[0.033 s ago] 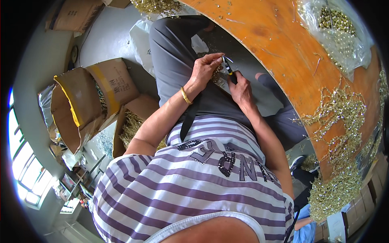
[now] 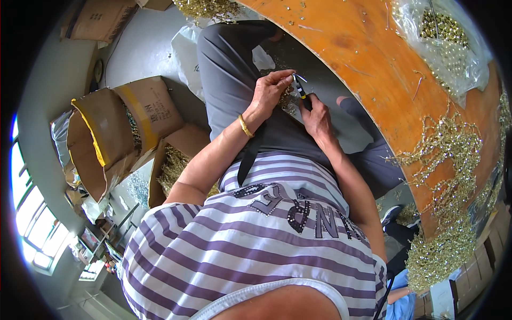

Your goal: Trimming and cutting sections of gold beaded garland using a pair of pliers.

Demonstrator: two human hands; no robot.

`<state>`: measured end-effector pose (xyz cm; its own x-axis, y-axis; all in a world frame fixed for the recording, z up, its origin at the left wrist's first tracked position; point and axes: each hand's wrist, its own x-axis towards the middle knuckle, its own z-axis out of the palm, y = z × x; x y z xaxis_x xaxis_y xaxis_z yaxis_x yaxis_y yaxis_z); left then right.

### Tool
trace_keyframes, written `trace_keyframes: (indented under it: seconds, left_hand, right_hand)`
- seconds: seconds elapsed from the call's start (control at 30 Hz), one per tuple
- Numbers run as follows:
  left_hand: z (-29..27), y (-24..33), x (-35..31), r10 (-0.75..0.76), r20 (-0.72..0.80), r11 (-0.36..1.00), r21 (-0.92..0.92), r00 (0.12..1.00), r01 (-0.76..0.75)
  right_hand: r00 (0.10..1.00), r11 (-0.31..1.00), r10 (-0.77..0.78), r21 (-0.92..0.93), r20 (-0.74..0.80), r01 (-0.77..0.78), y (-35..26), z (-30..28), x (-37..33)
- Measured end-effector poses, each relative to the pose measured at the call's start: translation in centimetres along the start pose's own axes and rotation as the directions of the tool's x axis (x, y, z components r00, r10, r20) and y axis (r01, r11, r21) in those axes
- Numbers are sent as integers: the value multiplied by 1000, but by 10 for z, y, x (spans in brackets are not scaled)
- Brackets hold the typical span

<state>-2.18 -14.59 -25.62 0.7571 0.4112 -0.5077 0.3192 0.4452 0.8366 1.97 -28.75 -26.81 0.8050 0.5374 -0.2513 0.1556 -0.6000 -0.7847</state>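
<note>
In front of my lap, my right hand (image 2: 318, 116) is closed around a slim hand tool (image 2: 302, 92) with a black body, a yellow band and a bright metal tip; its exact kind is unclear. Close to that tip is my left hand (image 2: 266, 95), thumb and fingers pinched together. What it holds is too small to make out. Beneath the left fingers, gold glittery strands (image 2: 287, 99) show against the dark floor and my grey trousers. A gold bracelet (image 2: 245, 126) circles my left wrist.
An orange wooden table (image 2: 346, 40) curves along the right, bearing a clear bag of gold beads (image 2: 445, 40) and heaps of gold beaded sprigs (image 2: 445, 146). Open cardboard boxes (image 2: 152, 106) stand at my left. More gold sprigs (image 2: 205, 8) lie ahead. A person in blue (image 2: 402, 298) is partly visible at lower right.
</note>
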Motion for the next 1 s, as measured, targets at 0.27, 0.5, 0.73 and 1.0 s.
trace_keyframes:
  seconds: [0.27,0.5,0.73,1.0]
  left_hand:
    - [-4,3,-3,6,7,1000,8,1000,-6]
    - [-5,8,-7,-26,136,984,-172,990,49]
    - [-4,7,-7,7,108,995,-104,994,4]
    - [-4,6,-5,274,103,902,317,956,-293]
  right_hand:
    - [838,808,217,390,501,-442,-20,-13,0]
    - [991,896,-41,444,125,-19,-7,-4,-4]
    - [938,831,125,482,324,-277,-17,-10,-5]
    - [987,956,6,289,164,-54,-1,-4,-4]
